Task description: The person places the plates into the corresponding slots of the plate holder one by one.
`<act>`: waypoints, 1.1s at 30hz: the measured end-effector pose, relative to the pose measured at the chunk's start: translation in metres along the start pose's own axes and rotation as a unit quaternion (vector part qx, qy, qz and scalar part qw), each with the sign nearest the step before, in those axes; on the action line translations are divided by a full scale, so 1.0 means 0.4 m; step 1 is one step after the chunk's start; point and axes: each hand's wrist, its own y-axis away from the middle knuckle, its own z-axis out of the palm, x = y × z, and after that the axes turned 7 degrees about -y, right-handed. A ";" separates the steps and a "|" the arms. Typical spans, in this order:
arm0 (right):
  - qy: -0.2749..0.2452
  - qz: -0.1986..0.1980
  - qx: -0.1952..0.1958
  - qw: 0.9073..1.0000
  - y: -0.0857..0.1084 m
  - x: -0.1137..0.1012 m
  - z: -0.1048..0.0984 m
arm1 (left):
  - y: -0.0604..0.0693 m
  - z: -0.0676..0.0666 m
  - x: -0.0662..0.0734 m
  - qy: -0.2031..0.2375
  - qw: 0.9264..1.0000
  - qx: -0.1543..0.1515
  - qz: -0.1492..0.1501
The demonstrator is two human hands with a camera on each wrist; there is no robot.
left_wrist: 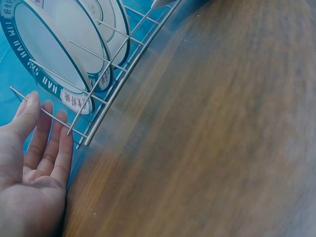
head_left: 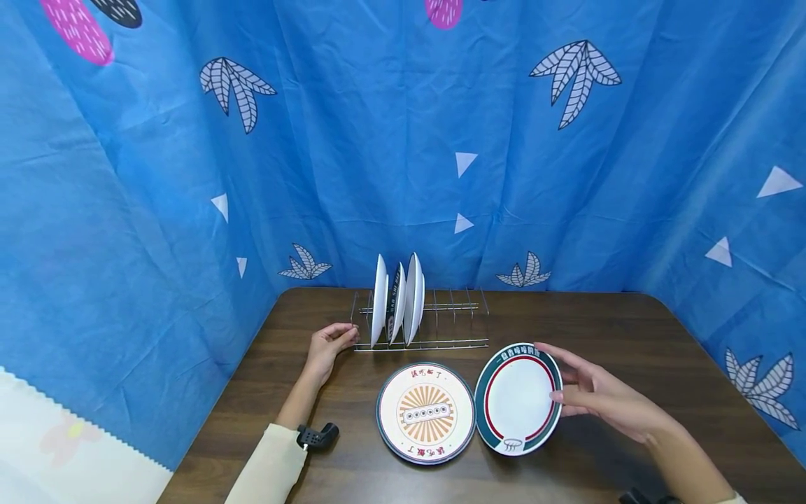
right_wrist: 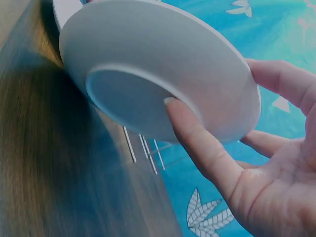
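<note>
My left hand (head_left: 325,352) holds the left end of a wire dish rack (head_left: 441,343), thumb and fingers around its end wire in the left wrist view. Several plates (left_wrist: 47,47) stand upright in the rack's left slots. To the right, my right hand (head_left: 595,388) grips a white plate (head_left: 521,399) with a green and red rim by its right edge. That plate is tilted, its face towards the head camera; the right wrist view shows its pale underside (right_wrist: 128,98). Left of it lies a sunburst-patterned plate (head_left: 427,413), apparently atop a stack.
The dark wooden table (head_left: 655,350) extends to both sides and behind the rack. Blue patterned curtain (head_left: 403,140) hangs along the back and sides. A white cloth (head_left: 63,441) shows at the lower left. A black strap device (head_left: 317,436) sits on the left wrist.
</note>
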 end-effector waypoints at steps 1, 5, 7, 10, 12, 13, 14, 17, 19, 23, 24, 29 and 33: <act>0.001 -0.004 0.006 1.000 -0.003 -0.003 0.004 | 0.000 0.001 0.000 0.001 1.000 0.000 0.000; 0.002 -0.033 0.023 0.999 -0.014 -0.016 0.013 | -0.001 0.005 -0.001 0.007 1.000 0.001 0.002; 0.003 -0.054 0.030 0.998 -0.017 -0.023 0.015 | -0.001 0.007 -0.002 0.012 1.000 0.002 0.001; 0.007 -0.077 0.041 0.996 -0.023 -0.034 0.017 | 0.001 0.007 -0.008 0.012 1.000 0.003 -0.004; 0.008 -0.088 0.048 0.995 -0.030 -0.043 0.020 | 0.002 0.006 -0.012 0.014 1.000 0.003 -0.007; 0.012 -0.093 0.053 0.994 -0.034 -0.048 0.022 | 0.002 0.006 -0.014 0.013 1.000 0.002 -0.007; 0.014 -0.097 0.057 0.994 -0.038 -0.053 0.024 | 0.003 0.005 -0.016 0.014 1.000 0.003 -0.006; 0.013 -0.113 0.067 0.991 -0.053 -0.072 0.032 | 0.004 0.004 -0.018 0.014 1.000 0.006 0.000; 0.015 -0.125 0.073 0.989 -0.061 -0.085 0.038 | 0.003 0.004 -0.018 0.012 1.000 0.007 0.004; 0.023 -0.143 0.085 0.986 -0.078 -0.108 0.051 | 0.000 0.005 -0.018 0.000 1.000 0.011 0.011; 0.026 -0.145 0.088 0.985 -0.082 -0.113 0.053 | 0.000 0.006 -0.018 -0.002 1.000 0.012 0.012; 0.034 -0.153 0.092 0.983 -0.104 -0.133 0.064 | -0.004 0.010 -0.013 -0.004 1.000 0.023 0.016; 0.039 -0.167 0.087 0.981 -0.126 -0.148 0.068 | -0.005 0.011 -0.010 0.002 0.999 0.031 0.021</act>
